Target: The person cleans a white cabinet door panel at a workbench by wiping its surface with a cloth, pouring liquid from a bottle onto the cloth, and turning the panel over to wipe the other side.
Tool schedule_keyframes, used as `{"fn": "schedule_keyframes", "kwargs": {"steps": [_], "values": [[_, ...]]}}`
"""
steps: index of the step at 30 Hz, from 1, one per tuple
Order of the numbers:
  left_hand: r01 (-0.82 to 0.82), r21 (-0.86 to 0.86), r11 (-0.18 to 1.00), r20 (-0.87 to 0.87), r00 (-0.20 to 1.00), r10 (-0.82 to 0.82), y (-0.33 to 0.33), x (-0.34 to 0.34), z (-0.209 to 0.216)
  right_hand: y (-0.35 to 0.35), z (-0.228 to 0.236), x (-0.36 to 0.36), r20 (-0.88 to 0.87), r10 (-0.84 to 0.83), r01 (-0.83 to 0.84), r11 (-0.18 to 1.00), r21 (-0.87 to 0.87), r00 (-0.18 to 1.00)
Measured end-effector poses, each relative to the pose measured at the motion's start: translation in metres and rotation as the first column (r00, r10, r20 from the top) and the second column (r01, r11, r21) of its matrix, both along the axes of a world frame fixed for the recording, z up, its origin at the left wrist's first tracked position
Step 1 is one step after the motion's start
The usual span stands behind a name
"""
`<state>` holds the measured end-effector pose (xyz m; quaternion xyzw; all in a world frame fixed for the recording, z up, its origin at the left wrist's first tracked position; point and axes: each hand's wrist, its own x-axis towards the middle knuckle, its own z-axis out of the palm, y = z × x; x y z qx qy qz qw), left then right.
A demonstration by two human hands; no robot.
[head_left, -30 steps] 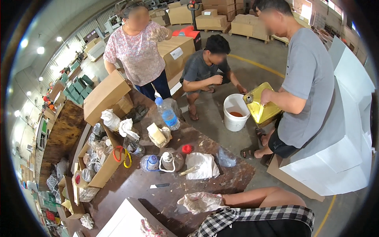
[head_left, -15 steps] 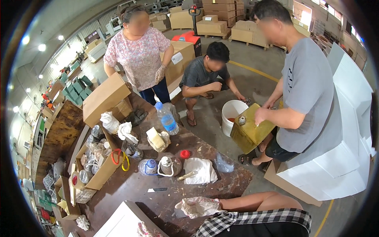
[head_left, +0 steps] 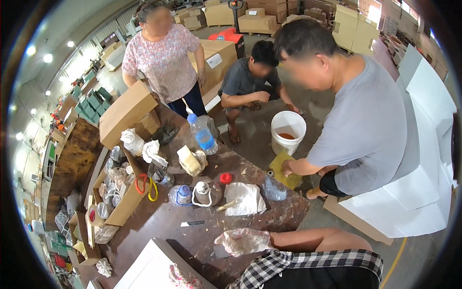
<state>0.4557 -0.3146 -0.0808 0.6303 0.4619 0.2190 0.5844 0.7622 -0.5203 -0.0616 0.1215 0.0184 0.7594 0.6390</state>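
Observation:
My right hand [head_left: 244,242], in a pale work glove, is closed low over the brown table [head_left: 159,230]. A thin flat grey piece [head_left: 221,252] sticks out from under its fingers; its exact kind is unclear. At the lower edge my left hand [head_left: 185,278], in a pink-patterned glove, lies with its fingers on a white panel [head_left: 149,265]; the rest of it is cut off. Beyond my right hand lie a white cloth [head_left: 246,200] and a brush-like stick [head_left: 226,206]. A dark, pale-ended strip [head_left: 192,223] lies left of them.
Bottles [head_left: 207,193], a red cap [head_left: 225,178], orange-yellow scissors [head_left: 153,189] and cartons [head_left: 126,113] crowd the table's far side. Past its edge, a bent-over person [head_left: 365,115] handles a yellow can [head_left: 284,168] beside a white bucket [head_left: 288,130]. One person crouches; another stands.
The person in grey has bent down and lowered the yellow can beside the bucket. The standing person's head has turned. My hands stay nearly in place, the right one shifting slightly.

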Motion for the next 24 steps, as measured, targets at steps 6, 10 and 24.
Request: {"fn": "schedule_keyframes", "kwargs": {"steps": [6,10,24], "values": [[0.1,0.169,0.98,-0.21,0.976,-0.063,-0.016,0.007,0.01,-0.016,0.061,0.075,0.565,-0.449,0.495,0.865,0.081,0.692],[0.137,0.251,0.958,-0.321,0.946,-0.051,-0.019,0.01,0.019,-0.034,0.206,0.176,0.518,-0.855,0.643,0.393,0.658,-0.007],[0.226,0.254,0.94,-0.343,0.93,-0.131,-0.011,0.021,0.014,-0.037,0.141,0.425,-0.054,0.563,0.552,0.822,0.137,-0.825]]}}
